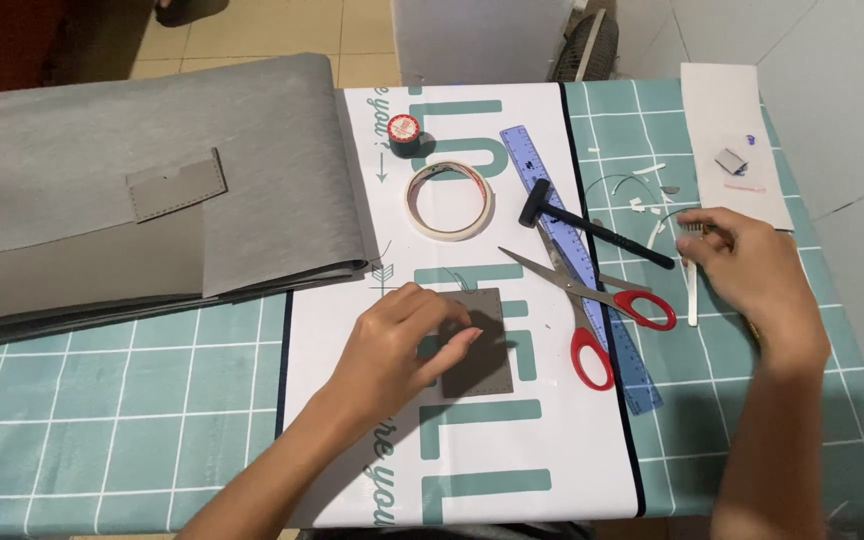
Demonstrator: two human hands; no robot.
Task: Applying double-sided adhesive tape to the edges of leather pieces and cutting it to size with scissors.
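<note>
Grey leather-like material is what you have under your left hand (402,345): a small squarish patch (480,345) with a stitched edge, lying flat on the white printed mat (352,420) near the middle of the table. Your fingers are spread and pressing down on its left part, so it is pinned rather than gripped; keep that pressure even, I'd say, so the piece stays square on the mat and does not creep while your other hand is busy. Your right hand (747,270) is out over the teal checked tablecloth (102,400), fingertips pinched together on something small and dark near the white paper scraps (647,200) — too small to say what it is. Handle it lightly, since a thing that size looks easy to drop among the scraps. Between your hands lie the red-handled scissors (592,310), blades apart, crossing a blue ruler (577,260), with a small black hammer (592,225) resting across the ruler's upper part. Further up the mat sit a roll of tape (449,201) and a black thread spool (407,135) with a red top. To the far left a stack of grey sheets (152,180) carries another small stitched patch (176,185), and a white card (732,140) with a small grey bit on it lies at the upper right.
</note>
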